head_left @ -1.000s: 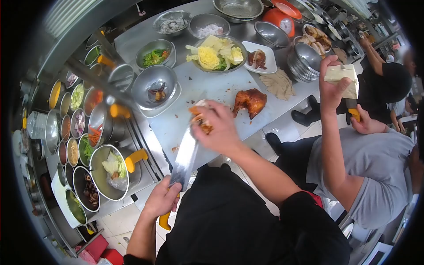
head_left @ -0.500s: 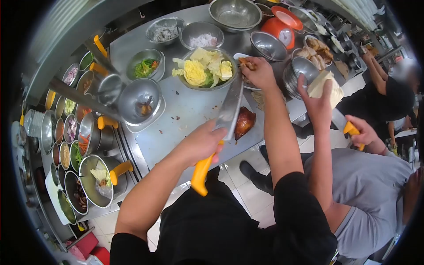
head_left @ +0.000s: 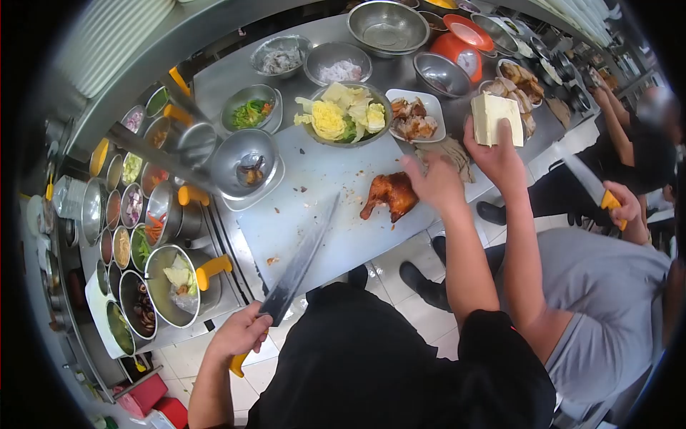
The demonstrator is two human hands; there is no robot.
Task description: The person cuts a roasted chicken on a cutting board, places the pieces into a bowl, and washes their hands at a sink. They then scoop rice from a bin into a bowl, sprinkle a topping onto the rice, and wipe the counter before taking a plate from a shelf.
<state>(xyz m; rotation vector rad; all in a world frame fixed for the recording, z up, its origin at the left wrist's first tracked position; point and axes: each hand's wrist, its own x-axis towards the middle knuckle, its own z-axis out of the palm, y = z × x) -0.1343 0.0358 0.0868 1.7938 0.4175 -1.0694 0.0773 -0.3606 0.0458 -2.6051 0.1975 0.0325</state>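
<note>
My left hand (head_left: 243, 330) is closed around the yellow handle of a large kitchen knife (head_left: 300, 261). Its blade points up and away over the white cutting board (head_left: 286, 207). A browned roast chicken leg (head_left: 393, 196) lies near the board's right edge. Right beside that leg is my right hand (head_left: 439, 182), fingers apart and slightly blurred, with nothing visible in it. Beyond the board, chopped roast meat (head_left: 414, 121) fills a white square dish (head_left: 437, 107). A metal bowl of cabbage leaves (head_left: 336, 118) stands at the board's far edge.
At my right, a co-worker in a grey shirt (head_left: 593, 286) holds a pale block (head_left: 496, 121) and a knife (head_left: 582, 179). Several ingredient bowls (head_left: 171, 286) line the left side. A cloth (head_left: 450, 157), an orange scale (head_left: 457, 53) and metal bowls (head_left: 386, 28) stand farther back.
My right hand has come back from the dish to the chicken leg and opened. My left hand has drawn the knife left and toward me. The leg appears turned.
</note>
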